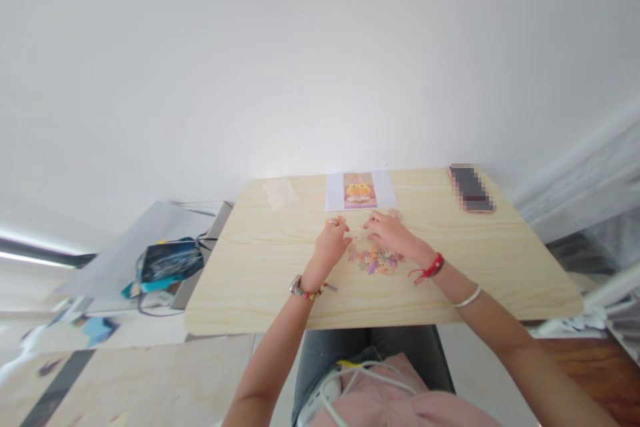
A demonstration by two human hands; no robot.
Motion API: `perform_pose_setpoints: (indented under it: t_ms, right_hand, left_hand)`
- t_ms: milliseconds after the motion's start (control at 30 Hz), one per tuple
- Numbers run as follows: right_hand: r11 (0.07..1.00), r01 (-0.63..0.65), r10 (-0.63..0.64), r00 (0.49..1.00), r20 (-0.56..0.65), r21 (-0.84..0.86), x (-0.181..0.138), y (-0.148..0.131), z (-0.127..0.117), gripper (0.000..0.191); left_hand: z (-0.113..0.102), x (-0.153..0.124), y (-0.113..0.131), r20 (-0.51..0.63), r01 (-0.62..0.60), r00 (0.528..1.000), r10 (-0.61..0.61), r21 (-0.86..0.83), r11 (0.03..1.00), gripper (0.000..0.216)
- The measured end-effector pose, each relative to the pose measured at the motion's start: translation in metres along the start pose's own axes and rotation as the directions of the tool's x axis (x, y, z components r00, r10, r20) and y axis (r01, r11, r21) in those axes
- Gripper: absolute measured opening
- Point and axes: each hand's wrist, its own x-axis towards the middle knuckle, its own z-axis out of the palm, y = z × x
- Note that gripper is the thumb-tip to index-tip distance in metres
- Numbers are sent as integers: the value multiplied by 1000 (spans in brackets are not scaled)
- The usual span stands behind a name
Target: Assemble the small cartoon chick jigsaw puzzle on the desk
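so the main heap of jigsaw pieces (377, 261) is spread loosely on the wood-grain table (250, 280), right in front of the body and mostly below the right hand, probably so everything can be reached from both sides. a printed sheet (360, 191) with a yellow cartoon character is laid flat behind the heap, likely so it can be seen without the head being turned. the phone (471, 188) and a pale translucent packet (281, 193) are set off toward the back corners, presumably to be out of the way.

as for hands: the left hand (331, 243) is half curled, with a few orange pieces (340, 219) right at its fingers, though whether they're gripped can't be told. the right hand (393, 232) is held low over the heap's far edge, fingers bent and fairly narrow; anything pinched there can't be made out.
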Motion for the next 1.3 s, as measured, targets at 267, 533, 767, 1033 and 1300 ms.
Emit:
perform_pose_setpoints:
  t_ms: [267, 533, 767, 1033, 1300]
  right_hand:
    - [992, 119, -116, 990, 84, -36, 18, 4, 19, 12]
    - [897, -127, 169, 984, -62, 424, 16, 5, 8, 16]
    - [639, -253, 347, 938, 21, 726, 8, 0, -5, 26]
    - [752, -242, 347, 936, -56, 613, -4, -4, -2, 26]
    - [965, -7, 67, 973, -222, 261, -1, -10, -6, 15]
  left_hand:
    - [10, 1, 10, 14, -32, 999, 32, -23, 999, 11]
    - [6, 3, 7, -227, -173, 966, 123, -218, 960, 8]
    - [4, -4, 23, -355, -199, 926, 125, -180, 963, 12]
    - [2, -5, 25, -303, -224, 940, 158, -198, 954, 14]
    - [-1, -9, 10, -246, -198, 959, 143, -213, 957, 13]
